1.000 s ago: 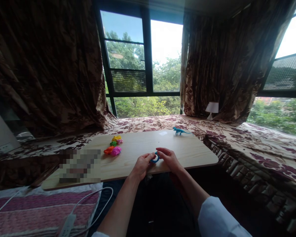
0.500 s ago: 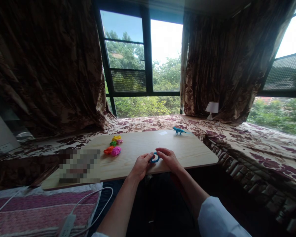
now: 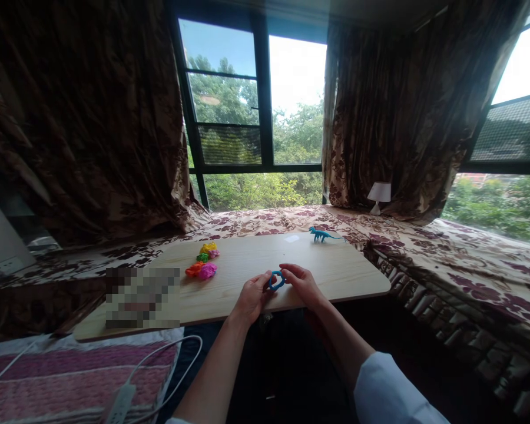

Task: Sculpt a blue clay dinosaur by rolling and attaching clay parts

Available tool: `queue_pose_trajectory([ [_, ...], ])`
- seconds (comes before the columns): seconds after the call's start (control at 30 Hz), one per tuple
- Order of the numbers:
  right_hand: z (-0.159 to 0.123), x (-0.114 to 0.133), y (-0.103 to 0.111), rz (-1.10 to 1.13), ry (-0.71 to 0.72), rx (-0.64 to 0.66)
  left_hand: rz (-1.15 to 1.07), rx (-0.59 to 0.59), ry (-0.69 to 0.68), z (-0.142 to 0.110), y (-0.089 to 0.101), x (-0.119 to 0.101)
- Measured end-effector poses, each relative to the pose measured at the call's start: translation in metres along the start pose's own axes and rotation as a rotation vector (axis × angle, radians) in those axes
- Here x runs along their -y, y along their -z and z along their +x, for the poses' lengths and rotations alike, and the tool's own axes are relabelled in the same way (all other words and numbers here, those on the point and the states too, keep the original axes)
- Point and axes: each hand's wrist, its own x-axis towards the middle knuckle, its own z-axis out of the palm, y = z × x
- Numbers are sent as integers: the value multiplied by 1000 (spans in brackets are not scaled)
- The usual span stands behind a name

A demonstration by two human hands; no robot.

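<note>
A blue ring of what looks like modelling clay (image 3: 277, 288) is held between my two hands above the near edge of the wooden table (image 3: 265, 253). My left hand (image 3: 252, 297) pinches the ring's left side between thumb and fingers. At its upper right side, the fingertips of my right hand (image 3: 305, 285) are closed on the ring. A blue dinosaur figure (image 3: 321, 235) stands at the table's far right. On the left lie an orange lump (image 3: 194, 270), a pink lump (image 3: 208, 271), a green lump (image 3: 202, 257) and a yellow lump (image 3: 208, 247), all clay-like.
A pixelated patch (image 3: 143, 297) covers the table's left end. Below it, a white power strip (image 3: 121, 400) with a cable rests on a striped cloth (image 3: 62, 377). A small white lamp (image 3: 380, 192) stands on the flowered ledge under the windows.
The ring now looks rounder and more open between my hands. My fingers have shifted slightly along it; the other things have stayed in place.
</note>
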Motion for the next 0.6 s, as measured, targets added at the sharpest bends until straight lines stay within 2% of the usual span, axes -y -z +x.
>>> queue_pose_trajectory([
  [0.33, -1, 1, -1, 17, -5, 15, 50, -31, -20, -1, -6, 0],
  [0.6, -1, 2, -2, 10, -19, 12, 26, -51, -57, 0, -3, 2],
])
